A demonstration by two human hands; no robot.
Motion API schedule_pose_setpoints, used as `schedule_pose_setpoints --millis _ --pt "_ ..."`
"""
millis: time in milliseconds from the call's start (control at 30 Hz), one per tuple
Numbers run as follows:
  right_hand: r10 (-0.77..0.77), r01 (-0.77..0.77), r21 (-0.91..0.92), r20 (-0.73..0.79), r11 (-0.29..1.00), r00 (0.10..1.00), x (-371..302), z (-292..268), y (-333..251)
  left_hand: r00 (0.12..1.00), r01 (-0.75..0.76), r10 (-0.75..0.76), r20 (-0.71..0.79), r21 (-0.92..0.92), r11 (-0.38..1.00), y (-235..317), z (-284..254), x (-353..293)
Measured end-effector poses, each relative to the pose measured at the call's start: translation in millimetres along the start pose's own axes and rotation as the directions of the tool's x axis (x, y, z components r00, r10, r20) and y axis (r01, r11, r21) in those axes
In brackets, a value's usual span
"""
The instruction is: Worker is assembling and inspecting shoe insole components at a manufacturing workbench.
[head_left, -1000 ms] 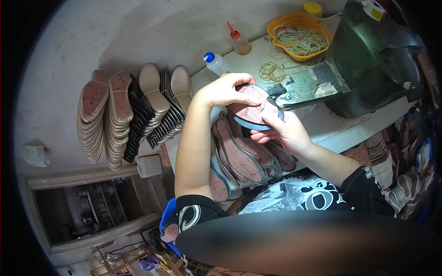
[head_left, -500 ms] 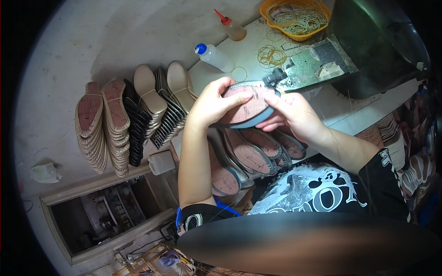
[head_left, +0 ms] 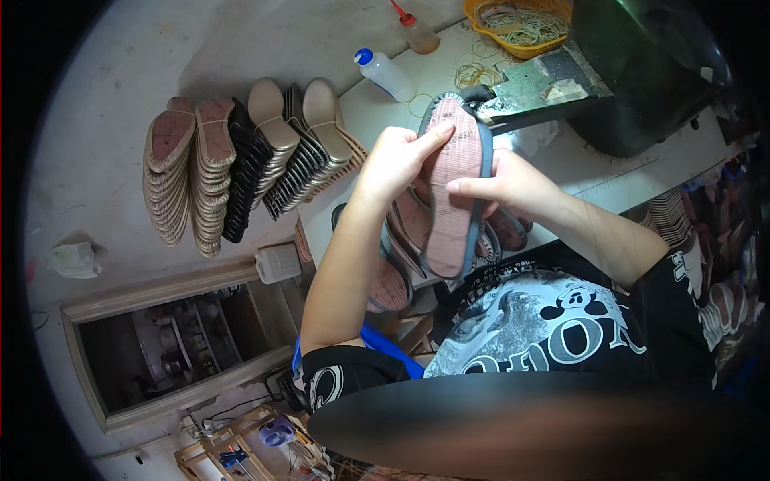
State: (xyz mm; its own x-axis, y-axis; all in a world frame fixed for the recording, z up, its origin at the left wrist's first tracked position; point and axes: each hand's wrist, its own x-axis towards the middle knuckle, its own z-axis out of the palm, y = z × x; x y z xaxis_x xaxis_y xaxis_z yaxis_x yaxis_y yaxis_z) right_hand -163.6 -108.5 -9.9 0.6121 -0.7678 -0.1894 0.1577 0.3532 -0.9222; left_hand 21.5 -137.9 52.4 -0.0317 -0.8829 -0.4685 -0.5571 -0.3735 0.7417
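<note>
Our left hand (head_left: 392, 166) grips grey-edged pink sole (head_left: 455, 167) by left edge, thumb on pink face; our right hand (head_left: 520, 183) grips right edge, thumb across middle. Sole sits between hands, far end near black machine tip (head_left: 480, 94); whether touching, we cannot tell. More soles (head_left: 388, 290) between our forearms (head_left: 345, 272). Blue-capped bottle (head_left: 391, 78) beyond left hand.

On flat white tabletop (head_left: 437, 68): translucent plastic bottle with blue cap (head_left: 388, 76); translucent squeeze bottle with red pointed nozzle (head_left: 420, 35); yellow plastic basket (head_left: 520, 52); thin tan bands (head_left: 476, 78); dark-green machine (head_left: 642, 80); pink, grey-edged shoe soles (head_left: 507, 231) along near edge.
</note>
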Motion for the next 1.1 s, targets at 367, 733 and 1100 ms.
schedule_pose_setpoints --millis 367,733,1100 --pt "-0.122 0.13 0.13 -0.063 0.983 0.99 15.2 -16.0 -5.8 0.997 -0.047 0.027 -0.074 -0.279 0.959 -24.2 12.0 -3.6" --pt "0.172 -0.192 0.072 0.222 0.979 0.96 -63.9 -20.7 30.4 0.956 -0.14 0.023 -0.294 -0.384 0.913 -24.5 23.8 7.4" --pt "0.0 0.059 0.4 -0.145 0.914 0.989 -25.7 13.1 21.6 0.969 0.078 -0.102 -0.223 -0.117 0.99 -10.7 -17.6 47.8"
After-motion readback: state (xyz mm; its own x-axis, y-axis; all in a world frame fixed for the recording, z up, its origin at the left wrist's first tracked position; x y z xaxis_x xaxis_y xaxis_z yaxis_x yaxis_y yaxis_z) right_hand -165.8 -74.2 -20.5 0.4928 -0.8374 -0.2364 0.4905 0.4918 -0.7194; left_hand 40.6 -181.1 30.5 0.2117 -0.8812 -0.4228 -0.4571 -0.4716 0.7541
